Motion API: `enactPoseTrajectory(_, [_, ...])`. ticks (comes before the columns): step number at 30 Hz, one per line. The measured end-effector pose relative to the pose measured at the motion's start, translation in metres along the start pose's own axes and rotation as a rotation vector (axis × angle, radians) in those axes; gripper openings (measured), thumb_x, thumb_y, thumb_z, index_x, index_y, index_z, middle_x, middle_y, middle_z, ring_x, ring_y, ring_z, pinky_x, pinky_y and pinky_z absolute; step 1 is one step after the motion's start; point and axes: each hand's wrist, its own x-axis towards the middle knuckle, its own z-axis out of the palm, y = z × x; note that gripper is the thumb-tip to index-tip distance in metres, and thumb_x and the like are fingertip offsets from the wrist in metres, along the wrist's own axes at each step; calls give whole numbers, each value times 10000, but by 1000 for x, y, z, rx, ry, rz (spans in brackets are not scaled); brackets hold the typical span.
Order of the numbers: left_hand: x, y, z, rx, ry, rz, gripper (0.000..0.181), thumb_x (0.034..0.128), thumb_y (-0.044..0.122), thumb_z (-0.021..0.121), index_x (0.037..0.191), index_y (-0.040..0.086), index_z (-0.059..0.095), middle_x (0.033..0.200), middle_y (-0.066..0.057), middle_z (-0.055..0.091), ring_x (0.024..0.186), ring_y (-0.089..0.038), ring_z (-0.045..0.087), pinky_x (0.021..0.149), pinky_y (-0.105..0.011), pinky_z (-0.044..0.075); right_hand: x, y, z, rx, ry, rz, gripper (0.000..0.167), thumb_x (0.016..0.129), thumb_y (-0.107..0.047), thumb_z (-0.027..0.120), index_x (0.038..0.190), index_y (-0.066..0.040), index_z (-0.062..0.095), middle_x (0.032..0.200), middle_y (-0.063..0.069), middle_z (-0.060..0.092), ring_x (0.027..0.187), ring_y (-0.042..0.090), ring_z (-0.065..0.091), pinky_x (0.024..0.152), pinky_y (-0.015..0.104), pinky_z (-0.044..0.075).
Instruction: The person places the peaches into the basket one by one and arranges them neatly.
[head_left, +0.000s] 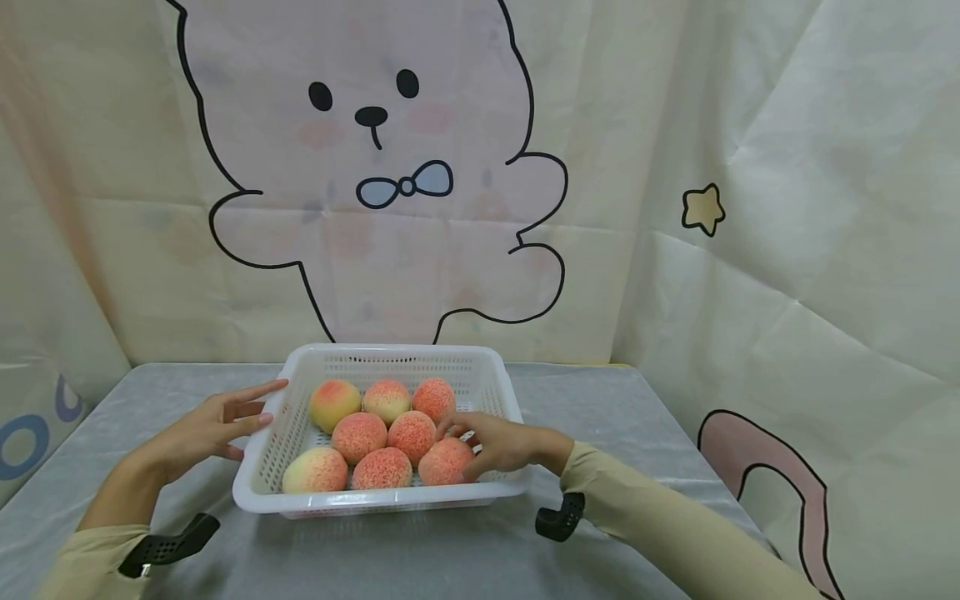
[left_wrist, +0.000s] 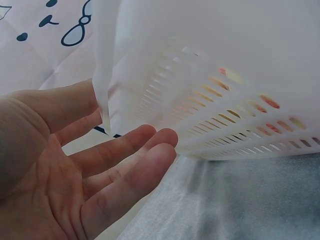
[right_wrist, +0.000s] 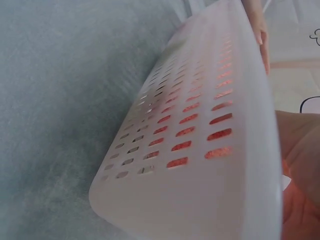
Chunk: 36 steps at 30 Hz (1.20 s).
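A white slotted plastic basket (head_left: 487,375) stands on the grey cloth and holds several red and yellow peaches (head_left: 359,437). At its left side, my left hand (head_left: 202,429) touches the rim with fingers fairly straight; in the left wrist view, the fingers (left_wrist: 125,175) lie beside the basket's outer wall (left_wrist: 240,40). Reaching over the right rim, my right hand (head_left: 498,442) grips a peach (head_left: 445,462) in the front right corner, its fingers and thumb curled round it. From the right wrist camera, the basket wall (right_wrist: 200,205) covers most of that peach, and only part of the hand (right_wrist: 302,155) shows.
The table (head_left: 600,417) has a grey cloth. Behind it hangs a pale curtain (head_left: 585,83) printed with a cartoon bear, and a curtain with a star (head_left: 703,210) hangs at the right. Black straps (head_left: 560,517) hang at both wrists.
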Motion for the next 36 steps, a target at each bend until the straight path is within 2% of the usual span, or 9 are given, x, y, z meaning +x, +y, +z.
enactPoseTrajectory(8, [0,-1,0,4,-4,-12,728,1038,340,556,1625,145,172,1591,-344,302,1236,-354,610,824,-507,597,4,0,1,-16,7,14,384,866,27,734,1207,-75,591,1357,82,581,1304,264,551,1061,415,496])
enactPoseTrajectory(16, [0,-2,1,22,1,-26,743,1037,361,554,1626,143,157,1602,-352,263,1277,-421,576,828,-523,597,2,1,0,4,-6,-5,326,969,-87,652,1289,-58,597,1438,112,563,1350,293,537,1105,444,465])
enactPoseTrajectory(26, [-1,1,1,16,-1,-14,743,1035,345,560,1625,132,161,1590,-354,289,1255,-395,598,824,-520,597,1,2,0,46,27,3,336,1023,-189,595,1333,-59,585,1466,102,547,1361,288,523,1136,483,436])
enactPoseTrajectory(36, [-1,-1,1,34,8,-16,740,1039,357,553,1627,139,161,1586,-370,278,1289,-462,559,815,-517,603,-4,2,-7,68,50,-37,349,1029,-156,579,1341,-2,559,1429,191,569,1353,376,525,1126,493,441])
